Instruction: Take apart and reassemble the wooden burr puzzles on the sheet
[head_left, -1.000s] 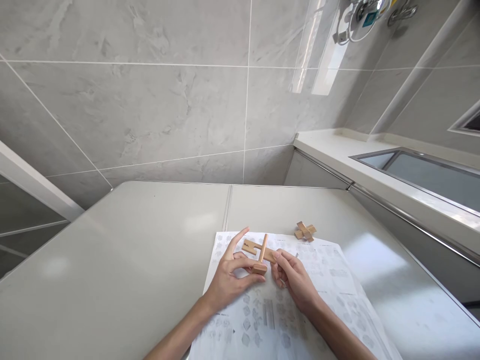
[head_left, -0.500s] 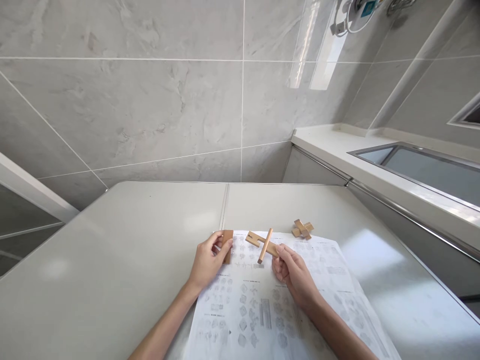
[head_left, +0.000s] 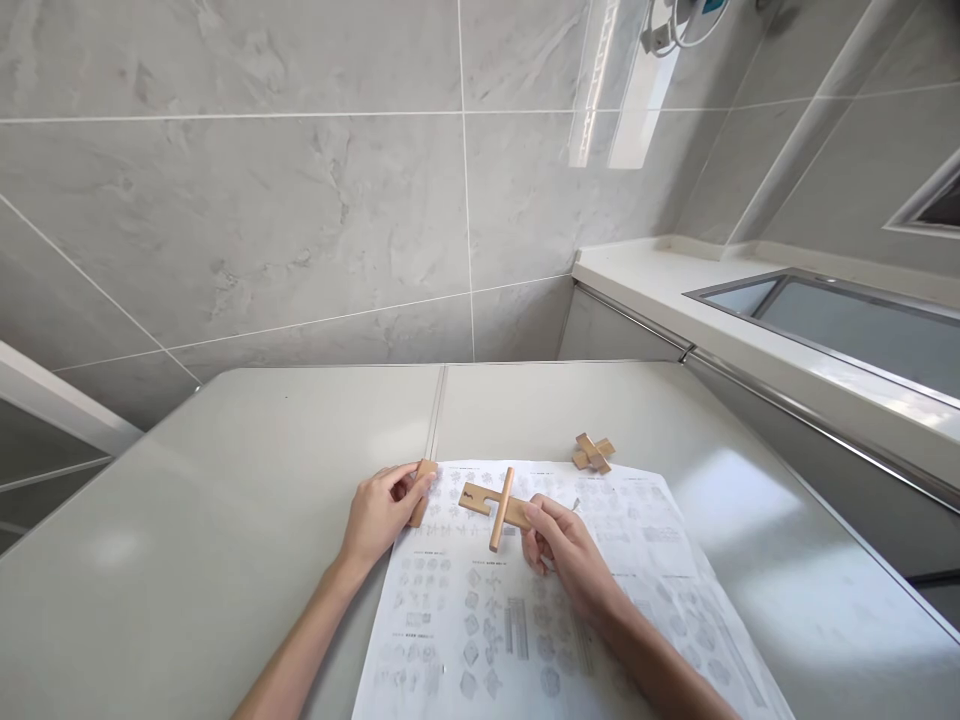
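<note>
My left hand (head_left: 386, 512) pinches a flat wooden puzzle piece (head_left: 424, 490) at the left edge of a printed sheet (head_left: 442, 640). Between the thumb and fingers of my right hand (head_left: 568, 545) is the right end of a notched wooden puzzle piece (head_left: 474, 498), which has a dark mark near its free end. A wooden stick (head_left: 502, 510) crosses that piece at its notch, and the two form a cross above the paper. Beyond my right hand, several crossed wooden pieces (head_left: 594, 453) lie at the sheet's far edge.
The sheet with small printed diagrams lies on a pale table (head_left: 187, 560) with a seam across it. Behind stands a grey tiled wall (head_left: 300, 220). At the right a white counter (head_left: 637, 268) holds a sink (head_left: 862, 315).
The piece in my left hand has turned to show a narrower side. My right hand has tilted the notched piece and stick slightly. The whole view has shifted a little.
</note>
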